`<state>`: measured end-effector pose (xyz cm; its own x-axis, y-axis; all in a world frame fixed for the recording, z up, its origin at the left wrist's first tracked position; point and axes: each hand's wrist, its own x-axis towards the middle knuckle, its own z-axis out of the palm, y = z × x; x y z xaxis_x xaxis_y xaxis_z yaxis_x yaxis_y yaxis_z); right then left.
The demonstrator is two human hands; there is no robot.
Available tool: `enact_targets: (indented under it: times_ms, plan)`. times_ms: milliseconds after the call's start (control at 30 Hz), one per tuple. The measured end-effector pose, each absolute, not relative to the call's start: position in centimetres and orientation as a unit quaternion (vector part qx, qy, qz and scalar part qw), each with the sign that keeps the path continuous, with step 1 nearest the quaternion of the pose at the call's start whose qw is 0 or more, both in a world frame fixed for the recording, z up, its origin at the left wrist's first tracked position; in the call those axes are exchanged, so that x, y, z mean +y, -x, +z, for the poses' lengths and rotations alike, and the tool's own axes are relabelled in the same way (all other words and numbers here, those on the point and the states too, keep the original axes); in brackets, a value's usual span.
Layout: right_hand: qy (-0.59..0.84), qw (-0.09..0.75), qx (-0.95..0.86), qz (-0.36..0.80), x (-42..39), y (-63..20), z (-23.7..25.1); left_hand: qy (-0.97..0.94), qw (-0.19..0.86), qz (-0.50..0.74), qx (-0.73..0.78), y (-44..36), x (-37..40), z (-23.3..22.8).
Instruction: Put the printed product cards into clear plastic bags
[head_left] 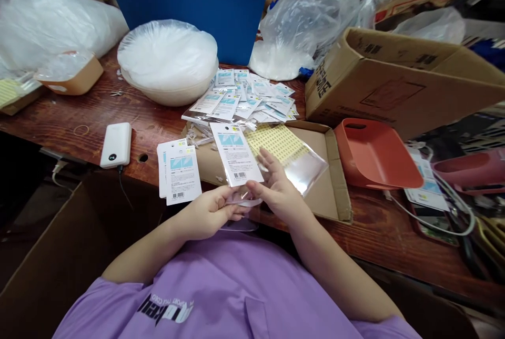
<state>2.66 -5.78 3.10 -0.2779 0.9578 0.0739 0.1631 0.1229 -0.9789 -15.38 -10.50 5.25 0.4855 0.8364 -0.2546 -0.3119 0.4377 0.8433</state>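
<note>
Left hand (207,215) and right hand (278,192), fingers pinching one packet (235,154), packet stack (179,173) just left, sticker sheet (278,142) behind, power bank (115,144), red tray (374,152), wooden table (79,118)

Purple short-sleeved shirt (236,286) with printed chest lettering.
</note>
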Motion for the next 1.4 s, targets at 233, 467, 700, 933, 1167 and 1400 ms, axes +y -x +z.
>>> enact_targets:
  times_ms: [233,467,700,933,1167,1400]
  plan:
    - [0.457,0.464,-0.583,0.486,-2.1,0.3,4.0,-0.308,0.782,0.420,0.343,16.6,-9.3,5.3]
    - [0.555,0.435,-0.637,0.312,8.8,3.9,3.6,-0.266,0.732,0.484,0.400,20.4,-10.0,6.4]
    - [0.293,0.223,-0.921,0.127,1.0,6.1,3.8,-0.188,0.568,0.659,0.455,28.1,-11.9,6.8]
    - [0.160,0.014,-0.987,0.027,-5.6,8.2,3.2,-0.086,0.513,0.726,0.451,30.7,-11.6,5.1]
    - [0.128,0.074,-0.989,0.016,-5.4,6.3,4.4,-0.116,0.528,0.742,0.397,30.7,-10.7,4.4]
    - [0.053,0.390,-0.918,-0.037,-6.5,2.0,5.8,-0.126,0.593,0.713,0.351,29.5,-9.6,5.3]
